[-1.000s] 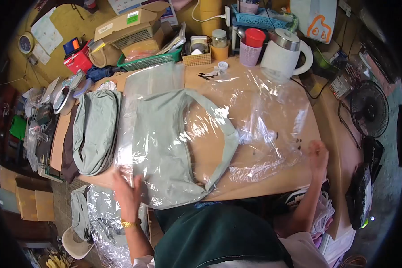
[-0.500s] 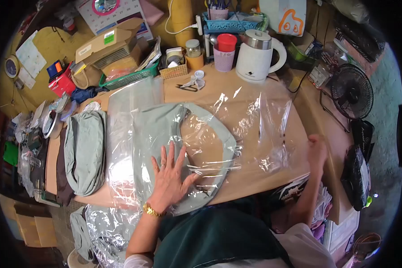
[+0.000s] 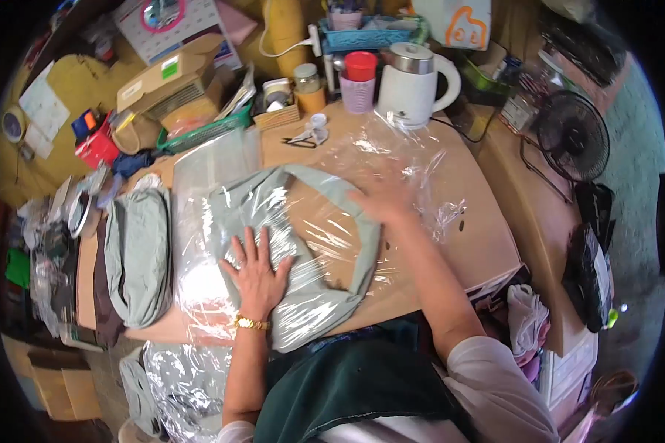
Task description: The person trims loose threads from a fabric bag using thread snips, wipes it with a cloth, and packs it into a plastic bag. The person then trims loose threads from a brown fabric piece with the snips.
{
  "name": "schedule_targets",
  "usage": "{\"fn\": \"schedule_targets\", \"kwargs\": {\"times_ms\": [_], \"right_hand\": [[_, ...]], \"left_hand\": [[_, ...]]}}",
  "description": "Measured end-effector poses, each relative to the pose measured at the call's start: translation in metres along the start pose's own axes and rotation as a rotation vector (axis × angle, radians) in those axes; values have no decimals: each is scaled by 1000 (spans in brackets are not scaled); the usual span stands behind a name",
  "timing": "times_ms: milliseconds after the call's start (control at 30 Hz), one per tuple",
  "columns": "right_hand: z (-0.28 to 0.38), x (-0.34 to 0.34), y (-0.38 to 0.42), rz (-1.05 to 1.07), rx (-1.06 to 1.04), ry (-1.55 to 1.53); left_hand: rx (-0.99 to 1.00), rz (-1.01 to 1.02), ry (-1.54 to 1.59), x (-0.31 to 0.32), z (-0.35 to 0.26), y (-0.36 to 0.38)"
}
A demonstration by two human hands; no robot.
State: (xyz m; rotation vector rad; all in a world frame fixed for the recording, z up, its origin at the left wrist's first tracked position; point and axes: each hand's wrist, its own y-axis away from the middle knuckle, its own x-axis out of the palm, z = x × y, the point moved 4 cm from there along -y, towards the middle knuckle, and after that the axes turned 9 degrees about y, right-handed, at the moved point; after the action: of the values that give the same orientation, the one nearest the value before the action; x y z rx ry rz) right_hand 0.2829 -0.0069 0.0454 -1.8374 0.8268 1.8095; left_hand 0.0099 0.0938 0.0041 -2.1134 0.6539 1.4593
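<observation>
While light flashes off its glossy cover, a grey-green bag (image 3: pixel 247 193) lies flat at the middle of the table (image 3: pixel 480 221), its wide strap curving round to the right, and clear plastic (image 3: pixel 440 166) sits over it, crinkled and shining, spreading past the strap across the brown tabletop. Down goes the left hand (image 3: pixel 257 279), palm on the plastic over the bag's body, fingers fanned wide, a gold band (image 3: pixel 251 323) glinting at its wrist. Across reaches the right hand (image 3: pixel 384 199), by the upper right curve of the strap, and it's all a blur: whether it pinches or lies spread, or touches the plastic, one cannot tell. Close by on the left, a stack of clear sheets (image 3: pixel 229 155) runs partly beside the bag, and further left rests a second grey-green bundle (image 3: pixel 139 258), folded into a long oval. Up towards the back, black scissors (image 3: pixel 300 142) lie near a small white roll (image 3: pixel 318 120). Behind them it's a packed line: a green tray (image 3: pixel 199 137) below a cardboard box (image 3: pixel 171 77), a lidded jar (image 3: pixel 307 77), a red cup (image 3: pixel 360 66) set in a pink one, and a white kettle (image 3: pixel 408 96). Out at the far right stands a black fan (image 3: pixel 573 136).
</observation>
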Motion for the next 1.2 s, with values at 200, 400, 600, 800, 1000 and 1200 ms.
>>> {"fn": "schedule_targets", "kwargs": {"times_ms": [200, 400, 600, 800, 1000, 1200], "right_hand": [[-122, 58, -26, 380, 176, -186], [-138, 56, -37, 0, 502, -83], [-155, 85, -34, -491, 321, -315], [-130, 62, -22, -448, 382, -335], [-130, 61, -23, -405, 349, -269], [-155, 72, -26, -193, 290, -827]], "left_hand": [[39, 138, 54, -21, -7, -3], [144, -381, 6, -62, 59, -118], [-31, 36, 647, -53, 83, -175], [-42, -476, 35, -71, 64, -147], [135, -3, -54, 13, 52, -114], [247, -411, 688, -78, 15, -91]]}}
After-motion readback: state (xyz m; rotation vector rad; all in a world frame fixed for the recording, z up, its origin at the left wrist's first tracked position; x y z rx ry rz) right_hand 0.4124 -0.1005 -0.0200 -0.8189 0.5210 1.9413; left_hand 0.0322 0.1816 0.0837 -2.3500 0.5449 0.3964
